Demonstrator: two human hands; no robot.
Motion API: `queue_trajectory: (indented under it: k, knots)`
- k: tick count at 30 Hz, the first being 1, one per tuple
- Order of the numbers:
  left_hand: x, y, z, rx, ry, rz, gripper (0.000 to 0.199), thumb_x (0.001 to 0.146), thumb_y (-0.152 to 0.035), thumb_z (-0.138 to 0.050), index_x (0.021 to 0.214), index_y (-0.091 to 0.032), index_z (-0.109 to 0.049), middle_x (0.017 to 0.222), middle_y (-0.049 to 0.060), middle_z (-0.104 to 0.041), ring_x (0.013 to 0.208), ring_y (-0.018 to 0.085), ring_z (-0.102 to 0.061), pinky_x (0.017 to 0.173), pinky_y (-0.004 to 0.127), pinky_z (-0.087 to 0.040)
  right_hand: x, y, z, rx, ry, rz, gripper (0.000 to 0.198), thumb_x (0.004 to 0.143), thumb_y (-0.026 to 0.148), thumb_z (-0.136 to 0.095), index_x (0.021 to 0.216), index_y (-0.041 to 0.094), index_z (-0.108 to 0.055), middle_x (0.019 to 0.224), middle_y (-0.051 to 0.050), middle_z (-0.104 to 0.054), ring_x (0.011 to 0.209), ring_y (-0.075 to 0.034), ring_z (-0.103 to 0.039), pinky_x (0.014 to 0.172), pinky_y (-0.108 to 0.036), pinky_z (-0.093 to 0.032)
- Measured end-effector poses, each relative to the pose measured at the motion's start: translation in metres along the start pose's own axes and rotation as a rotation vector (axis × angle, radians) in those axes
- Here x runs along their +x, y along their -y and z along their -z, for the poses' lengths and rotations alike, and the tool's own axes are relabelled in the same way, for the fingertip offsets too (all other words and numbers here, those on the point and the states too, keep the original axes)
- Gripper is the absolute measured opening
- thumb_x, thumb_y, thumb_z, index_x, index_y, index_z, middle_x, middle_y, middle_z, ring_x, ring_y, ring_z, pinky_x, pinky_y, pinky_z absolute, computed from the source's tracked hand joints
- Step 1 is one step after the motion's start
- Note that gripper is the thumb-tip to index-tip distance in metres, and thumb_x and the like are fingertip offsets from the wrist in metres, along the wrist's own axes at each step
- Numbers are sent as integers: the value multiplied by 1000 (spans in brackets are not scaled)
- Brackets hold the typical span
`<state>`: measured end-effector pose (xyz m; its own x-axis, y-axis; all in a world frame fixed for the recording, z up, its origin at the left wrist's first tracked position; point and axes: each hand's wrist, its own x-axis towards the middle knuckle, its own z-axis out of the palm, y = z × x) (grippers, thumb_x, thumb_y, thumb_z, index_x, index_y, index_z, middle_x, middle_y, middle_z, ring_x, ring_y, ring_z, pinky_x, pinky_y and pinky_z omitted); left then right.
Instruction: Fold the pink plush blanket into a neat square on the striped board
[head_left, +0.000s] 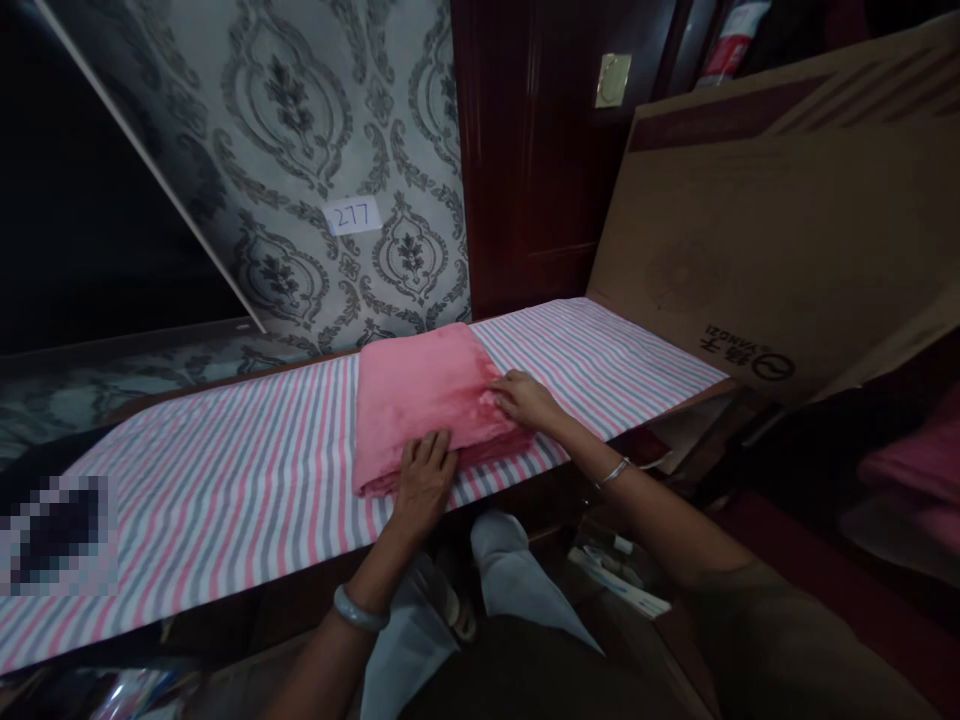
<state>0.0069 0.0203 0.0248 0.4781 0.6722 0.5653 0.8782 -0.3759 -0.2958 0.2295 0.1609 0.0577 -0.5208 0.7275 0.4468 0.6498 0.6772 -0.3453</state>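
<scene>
A folded pink cloth (420, 390) lies across a long, narrow striped board (247, 480) in front of me. Its layers show along the near edge, and its right side is rumpled. My left hand (426, 482) rests on the cloth's near edge, fingers stretched out over the fabric. At the right edge, my right hand (529, 402) is closed, with thumb and fingers pinching a bit of the pink fabric. A bracelet circles each of my wrists.
Behind the board stands a patterned wall (300, 120) with a paper label reading 277 (354, 214). A dark screen (97, 210) is at the left. On the right, a large cardboard box (787, 220) borders the board. Below are a shelf and loose items (619, 580).
</scene>
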Motion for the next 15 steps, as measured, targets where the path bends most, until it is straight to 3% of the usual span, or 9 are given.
queue_trajectory:
  k: [2, 5, 7, 11, 15]
  knots:
    - [-1, -2, -1, 11, -19, 4, 25, 89, -13, -50, 107, -18, -67, 130, 17, -63, 117, 29, -56, 97, 46, -40, 9, 8, -4, 53, 5, 83, 35, 85, 17, -63, 120, 18, -69, 103, -9, -64, 97, -21, -60, 91, -35, -48]
    - [-2, -5, 0, 34, -38, 37, 25, 88, -14, -51, 107, -18, -67, 131, 18, -62, 117, 30, -56, 98, 48, -40, 26, 25, -16, 156, 131, 260, 41, 83, 15, -67, 123, 22, -68, 109, -7, -65, 102, -20, -60, 95, -34, -47]
    - [-3, -7, 2, 43, -42, 63, 25, 89, -15, -52, 108, -20, -68, 131, 17, -62, 116, 30, -56, 97, 48, -40, 39, 34, -24, 135, 196, 256, 40, 81, 13, -68, 121, 20, -69, 110, -8, -66, 105, -21, -59, 96, -35, -46]
    - [-7, -10, 1, 38, -54, 93, 25, 90, -16, -51, 108, -22, -68, 127, 15, -65, 112, 29, -57, 95, 45, -39, 62, 43, -33, 57, 110, 99, 36, 86, 10, -60, 120, 16, -70, 110, -12, -66, 105, -23, -59, 96, -38, -46]
    - [-11, -13, -1, 38, -46, 118, 26, 90, -18, -52, 111, -21, -68, 126, 13, -65, 112, 27, -56, 97, 45, -37, 74, 52, -37, 147, 220, 267, 37, 87, 14, -63, 123, 18, -67, 123, -11, -64, 112, -20, -58, 101, -34, -44]
